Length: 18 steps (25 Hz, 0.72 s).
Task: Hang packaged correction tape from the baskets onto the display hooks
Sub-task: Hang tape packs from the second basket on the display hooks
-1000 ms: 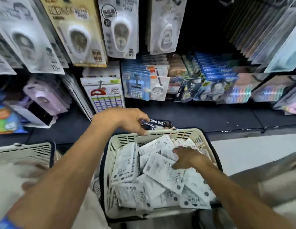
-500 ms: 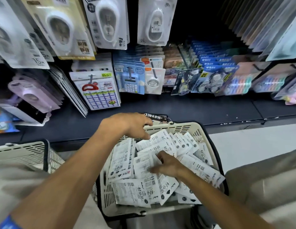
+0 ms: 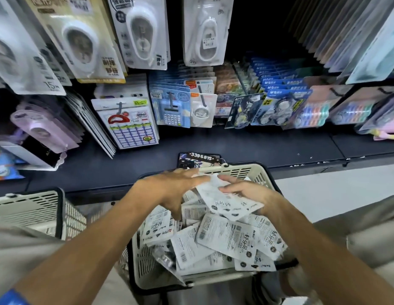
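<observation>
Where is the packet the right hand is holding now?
Head view, centre-right: the packet is lifted just above the far end of the basket, gripped by the right hand, with the left hand touching it.

We see basket: slotted cream plastic, matt | packs: glossy white printed film | shelf: dark, smooth, matt

The single view sits at the person's head, looking forward and steeply down, with wide-angle bending at the edges. Nearest, at the bottom, both forearms reach in over a cream basket of white packets, with a second basket at the near left. Farther off and higher, the dark shelf and hanging display packs fill the top.
</observation>
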Available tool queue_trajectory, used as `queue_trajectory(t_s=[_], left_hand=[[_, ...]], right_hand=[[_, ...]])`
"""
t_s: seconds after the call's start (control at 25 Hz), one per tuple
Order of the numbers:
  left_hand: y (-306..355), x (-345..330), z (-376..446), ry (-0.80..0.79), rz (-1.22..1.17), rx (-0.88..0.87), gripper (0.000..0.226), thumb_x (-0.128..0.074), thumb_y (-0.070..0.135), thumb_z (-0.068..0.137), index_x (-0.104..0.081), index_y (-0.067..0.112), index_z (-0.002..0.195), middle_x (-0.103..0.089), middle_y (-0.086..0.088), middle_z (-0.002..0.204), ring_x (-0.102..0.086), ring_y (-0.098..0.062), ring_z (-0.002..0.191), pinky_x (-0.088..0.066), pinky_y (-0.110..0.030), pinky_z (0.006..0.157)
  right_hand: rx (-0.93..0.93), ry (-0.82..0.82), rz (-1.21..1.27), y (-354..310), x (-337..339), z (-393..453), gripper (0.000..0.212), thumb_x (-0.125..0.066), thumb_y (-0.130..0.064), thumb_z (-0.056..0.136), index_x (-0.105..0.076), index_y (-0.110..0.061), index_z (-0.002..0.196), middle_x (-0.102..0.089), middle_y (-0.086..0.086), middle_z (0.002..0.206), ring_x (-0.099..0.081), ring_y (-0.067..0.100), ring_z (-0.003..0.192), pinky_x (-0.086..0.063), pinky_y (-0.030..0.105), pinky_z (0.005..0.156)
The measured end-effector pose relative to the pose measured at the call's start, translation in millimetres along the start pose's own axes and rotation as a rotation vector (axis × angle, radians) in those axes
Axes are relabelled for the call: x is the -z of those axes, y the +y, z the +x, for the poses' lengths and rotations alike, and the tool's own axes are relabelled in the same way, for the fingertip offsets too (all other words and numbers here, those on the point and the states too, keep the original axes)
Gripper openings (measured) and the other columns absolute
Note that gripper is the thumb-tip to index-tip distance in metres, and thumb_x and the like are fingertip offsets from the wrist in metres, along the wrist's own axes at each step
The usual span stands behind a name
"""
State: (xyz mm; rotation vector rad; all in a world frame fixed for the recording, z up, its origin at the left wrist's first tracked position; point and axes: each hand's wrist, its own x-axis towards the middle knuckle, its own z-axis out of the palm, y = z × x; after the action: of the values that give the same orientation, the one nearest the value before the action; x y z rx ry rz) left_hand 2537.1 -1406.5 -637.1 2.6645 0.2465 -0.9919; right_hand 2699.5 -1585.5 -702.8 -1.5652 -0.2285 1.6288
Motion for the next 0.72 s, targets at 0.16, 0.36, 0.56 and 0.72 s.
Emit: queue_trajectory(t_s=[0.16,0.36,0.56,0.72], left_hand=[[9,-12,1,0.582,0.021,-0.135,0.091,-0.083,0.053,0.072,-0.041,0.03,0.149,-0.043,0.005,0.157,-0.018,-0.026,0.154,-0.005,-0.051,0.125],[10,-3,-7,0.79,-0.62,-0.074,0.051,-0.083,0.058,0.063,-0.061,0.038,0.106,-0.073,0.016,0.082,-0.068,-0.001,0.075,-0.053,-0.021,0.059],[-7,-3,1,0.707,-1.055,0.145,0.068,-0.094,0.036,0.066,-0.054,0.03,0.121,-0.069,0.015,0.109,-0.067,-0.003,0.095,-0.054,-0.021,0.069],[-11,-16,0,0.55,-1.067,0.147,0.085,-0.093,0.044,0.065,-0.041,0.037,0.133,-0.061,0.026,0.107,-0.061,0.008,0.093,-0.046,-0.011,0.063]], right_hand=[[-0.01,-0.26,0.387,-16,-15,-11,0.038,-0.055,-0.016,0.086,-0.069,0.003,0.115,-0.072,0.019,0.097,-0.072,0.029,0.077,-0.059,0.038,0.069],[0.035,-0.18,0.119,-13,-22,-15,0.065,-0.029,-0.056,0.101,-0.067,-0.004,0.115,-0.075,0.02,0.088,-0.073,0.028,0.069,-0.061,0.034,0.062],[-0.319,-0.058,-1.505,46,-43,-17,0.099,-0.079,-0.047,0.079,-0.022,-0.027,0.158,-0.023,0.003,0.164,-0.028,0.037,0.147,-0.03,0.059,0.115],[-0.179,0.065,-1.758,68,-60,-11,0.075,-0.078,-0.023,0.079,-0.039,-0.018,0.143,-0.054,0.006,0.132,-0.059,0.031,0.114,-0.052,0.05,0.096]])
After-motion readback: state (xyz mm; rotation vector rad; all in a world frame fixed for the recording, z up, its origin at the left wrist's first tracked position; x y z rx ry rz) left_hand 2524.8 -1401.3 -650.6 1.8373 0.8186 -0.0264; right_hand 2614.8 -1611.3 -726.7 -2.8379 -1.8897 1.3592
